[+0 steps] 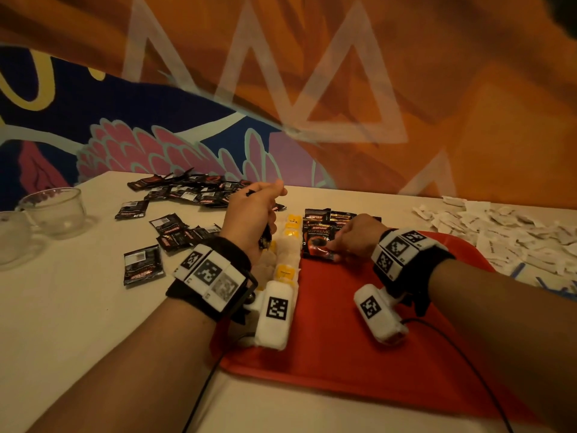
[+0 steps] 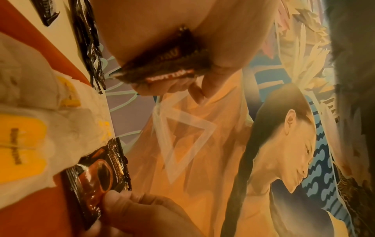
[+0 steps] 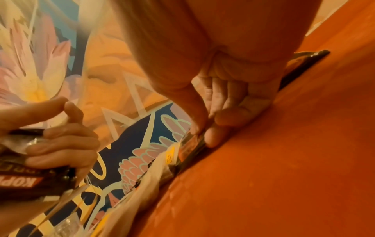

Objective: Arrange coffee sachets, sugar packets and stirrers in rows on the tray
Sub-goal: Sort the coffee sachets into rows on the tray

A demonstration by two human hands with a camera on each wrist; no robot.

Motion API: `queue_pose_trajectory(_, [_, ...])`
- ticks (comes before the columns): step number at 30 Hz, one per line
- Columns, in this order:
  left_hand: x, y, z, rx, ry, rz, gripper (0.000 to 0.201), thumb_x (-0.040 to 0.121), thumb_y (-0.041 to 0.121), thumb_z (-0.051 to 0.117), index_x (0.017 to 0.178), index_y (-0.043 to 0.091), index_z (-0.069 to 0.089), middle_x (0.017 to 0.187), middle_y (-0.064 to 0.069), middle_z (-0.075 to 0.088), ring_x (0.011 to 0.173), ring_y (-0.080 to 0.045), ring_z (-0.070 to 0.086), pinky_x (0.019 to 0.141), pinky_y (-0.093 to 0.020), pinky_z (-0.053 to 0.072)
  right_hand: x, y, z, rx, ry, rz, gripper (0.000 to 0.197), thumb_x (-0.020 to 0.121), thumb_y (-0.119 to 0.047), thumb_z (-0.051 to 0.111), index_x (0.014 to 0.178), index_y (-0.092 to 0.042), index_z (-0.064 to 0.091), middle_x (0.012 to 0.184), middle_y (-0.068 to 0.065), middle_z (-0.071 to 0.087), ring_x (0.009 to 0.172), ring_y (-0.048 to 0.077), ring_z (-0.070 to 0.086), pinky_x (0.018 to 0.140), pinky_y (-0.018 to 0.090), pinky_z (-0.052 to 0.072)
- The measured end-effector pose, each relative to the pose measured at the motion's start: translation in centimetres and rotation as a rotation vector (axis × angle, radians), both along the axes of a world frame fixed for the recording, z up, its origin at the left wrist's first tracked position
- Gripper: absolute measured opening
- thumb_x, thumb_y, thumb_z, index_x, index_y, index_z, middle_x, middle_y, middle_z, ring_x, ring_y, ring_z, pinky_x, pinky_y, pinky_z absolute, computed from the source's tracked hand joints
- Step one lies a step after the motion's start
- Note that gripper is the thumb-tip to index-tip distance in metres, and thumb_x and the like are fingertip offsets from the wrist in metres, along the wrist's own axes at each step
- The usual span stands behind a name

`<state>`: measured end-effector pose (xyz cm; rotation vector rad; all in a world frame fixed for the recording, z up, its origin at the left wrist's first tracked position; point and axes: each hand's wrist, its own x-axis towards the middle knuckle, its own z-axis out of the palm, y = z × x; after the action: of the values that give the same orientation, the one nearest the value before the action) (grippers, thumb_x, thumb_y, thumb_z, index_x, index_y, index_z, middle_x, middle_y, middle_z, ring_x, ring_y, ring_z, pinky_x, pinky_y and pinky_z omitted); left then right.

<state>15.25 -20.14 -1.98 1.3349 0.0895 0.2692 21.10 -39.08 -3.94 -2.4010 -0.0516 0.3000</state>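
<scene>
A red tray (image 1: 343,348) lies in front of me on the table. Along its left side runs a column of white and yellow packets (image 1: 285,260). Beside them black coffee sachets form a row at the tray's far end. My right hand (image 1: 352,242) pinches the nearest coffee sachet (image 1: 318,245) by its corner and holds it flat against the tray (image 3: 284,160). My left hand (image 1: 253,214) hovers above the white packets and grips a bunch of coffee sachets (image 2: 162,67) in its curled fingers.
Loose black coffee sachets (image 1: 175,210) are scattered over the table's left and far side. White sugar packets (image 1: 499,232) are heaped at the right. Two glass cups (image 1: 53,210) stand at the far left. A painted wall rises behind the table.
</scene>
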Motion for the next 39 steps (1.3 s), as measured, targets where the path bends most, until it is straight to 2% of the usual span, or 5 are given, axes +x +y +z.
queue_pose_trajectory(11, [0.0, 0.1, 0.0, -0.013, 0.023, -0.021, 0.017, 0.097, 0.028, 0.062, 0.093, 0.012, 0.067, 0.063, 0.005, 0.040, 0.050, -0.009, 0.037, 0.044, -0.023, 0.033, -0.8, 0.6, 0.6, -0.010, -0.052, 0.003, 0.020, 0.082, -0.024, 0.078, 0.075, -0.013, 0.062, 0.067, 0.001, 0.066, 0.056, 0.010, 0.062, 0.056, 0.021, 0.052])
queue_pose_trajectory(21, [-0.2, 0.0, 0.2, -0.017, 0.052, -0.034, 0.016, 0.097, 0.027, 0.061, 0.096, 0.012, 0.066, 0.064, 0.005, 0.039, 0.051, -0.009, 0.035, 0.043, -0.022, 0.033, -1.7, 0.9, 1.0, 0.128, -0.014, -0.105, 0.020, 0.083, -0.010, 0.077, 0.091, -0.016, 0.060, 0.088, 0.010, 0.073, 0.083, 0.022, 0.074, 0.086, 0.040, 0.059])
queue_pose_trajectory(28, [-0.4, -0.2, 0.3, -0.035, 0.101, -0.067, 0.007, 0.095, 0.022, 0.063, 0.093, 0.016, 0.064, 0.063, 0.006, 0.043, 0.052, -0.009, 0.040, 0.043, -0.021, 0.036, -1.8, 0.4, 0.9, 0.102, -0.038, -0.090, 0.013, 0.085, -0.010, 0.075, 0.077, -0.013, 0.065, 0.086, 0.011, 0.075, 0.082, 0.022, 0.073, 0.085, 0.040, 0.059])
queue_pose_trajectory(33, [-0.2, -0.4, 0.3, -0.093, 0.110, -0.068, 0.026, 0.083, -0.009, 0.047, 0.087, 0.011, 0.063, 0.078, -0.004, 0.052, 0.068, -0.015, 0.046, 0.059, -0.029, 0.041, -2.0, -0.5, 1.0, 0.234, 0.033, -0.109, 0.009, 0.086, -0.005, 0.072, 0.087, -0.008, 0.064, 0.092, 0.015, 0.074, 0.072, 0.022, 0.070, 0.064, 0.033, 0.055])
queue_pose_trajectory(39, [-0.8, -1.3, 0.5, -0.209, 0.099, -0.205, 0.048, 0.089, -0.024, 0.030, 0.117, 0.003, 0.056, 0.110, -0.021, 0.065, 0.099, -0.030, 0.070, 0.092, -0.043, 0.056, -3.1, -1.2, 3.2, 0.529, 0.037, -0.049, 0.014, 0.086, 0.002, 0.067, 0.095, -0.006, 0.060, 0.089, 0.022, 0.067, 0.065, 0.024, 0.063, 0.057, 0.030, 0.049])
